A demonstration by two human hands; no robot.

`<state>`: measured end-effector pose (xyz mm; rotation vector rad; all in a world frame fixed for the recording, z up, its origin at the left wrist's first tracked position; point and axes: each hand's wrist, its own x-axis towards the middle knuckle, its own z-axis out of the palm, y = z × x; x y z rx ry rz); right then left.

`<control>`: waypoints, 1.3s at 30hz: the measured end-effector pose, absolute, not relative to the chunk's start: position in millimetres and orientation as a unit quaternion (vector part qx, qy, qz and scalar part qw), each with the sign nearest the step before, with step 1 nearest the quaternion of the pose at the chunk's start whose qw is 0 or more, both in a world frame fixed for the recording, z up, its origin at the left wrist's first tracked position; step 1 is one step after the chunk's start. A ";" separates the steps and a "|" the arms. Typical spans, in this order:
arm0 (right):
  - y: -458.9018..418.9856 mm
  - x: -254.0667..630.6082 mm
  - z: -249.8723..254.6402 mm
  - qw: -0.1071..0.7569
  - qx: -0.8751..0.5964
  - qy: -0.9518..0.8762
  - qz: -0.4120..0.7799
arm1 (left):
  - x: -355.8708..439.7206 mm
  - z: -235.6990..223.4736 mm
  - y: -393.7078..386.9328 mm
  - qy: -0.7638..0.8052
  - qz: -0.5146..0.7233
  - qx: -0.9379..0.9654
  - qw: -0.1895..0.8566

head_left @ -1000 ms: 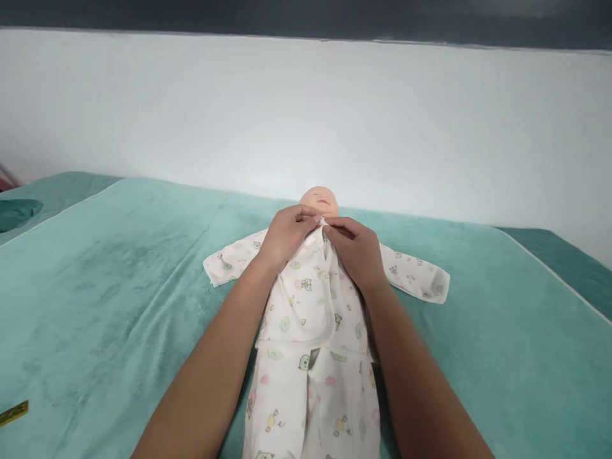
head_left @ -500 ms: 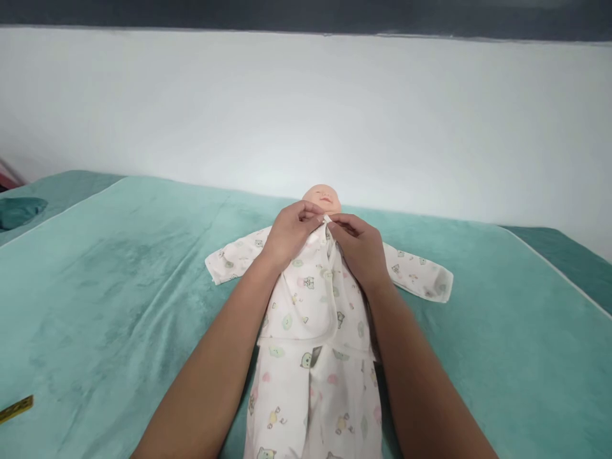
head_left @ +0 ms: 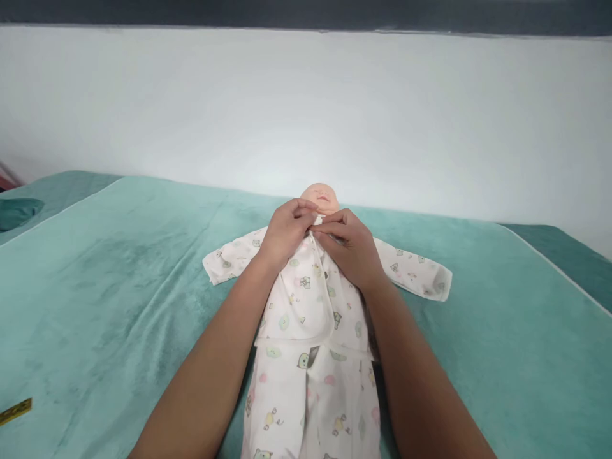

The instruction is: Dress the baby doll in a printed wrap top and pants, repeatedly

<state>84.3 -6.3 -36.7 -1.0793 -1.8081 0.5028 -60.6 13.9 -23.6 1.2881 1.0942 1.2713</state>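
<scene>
A baby doll (head_left: 319,192) lies on its back, head toward the wall. It wears a white baby shirt (head_left: 306,299) printed with small animals, both sleeves spread out to the sides. Matching trousers (head_left: 315,401) cover its legs. At the neckline, my left hand (head_left: 289,231) pinches the left part of the shirt's collar. My right hand (head_left: 348,242) closes on the collar's other edge, its fingertips nearly meeting those of the left. The front flaps overlap below my hands. What exactly lies between the fingertips is hidden.
A teal plush cover (head_left: 119,274) spreads under the doll. Behind it rises a white wall (head_left: 306,115) with a dark band on top. A yellow printed strip (head_left: 16,411) lies at the lower left, and a dark green cloth (head_left: 19,213) at the far left.
My right hand has moved left across the neckline, drawing the collar edge toward my left hand. The shirt's front opening now looks narrower near the top.
</scene>
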 end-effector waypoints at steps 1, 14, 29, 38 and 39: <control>-5.7 84.2 -37.2 0.480 -0.441 -0.726 0.219 | -60.3 -23.4 13.7 0.448 0.528 0.529 0.491; -7.0 82.0 -34.9 0.501 -0.479 -0.663 0.281 | -63.0 -26.6 16.4 0.479 0.487 0.605 0.409; -4.7 82.5 -37.4 0.506 -0.507 -0.633 0.295 | -70.2 -15.0 7.3 0.492 0.417 0.657 0.389; -2.6 83.2 -41.4 0.492 -0.496 -0.678 0.228 | -72.0 -19.5 8.8 0.498 0.408 0.648 0.407; -2.6 83.6 -40.9 0.486 -0.493 -0.688 0.219 | -72.1 -19.0 8.5 0.502 0.404 0.653 0.398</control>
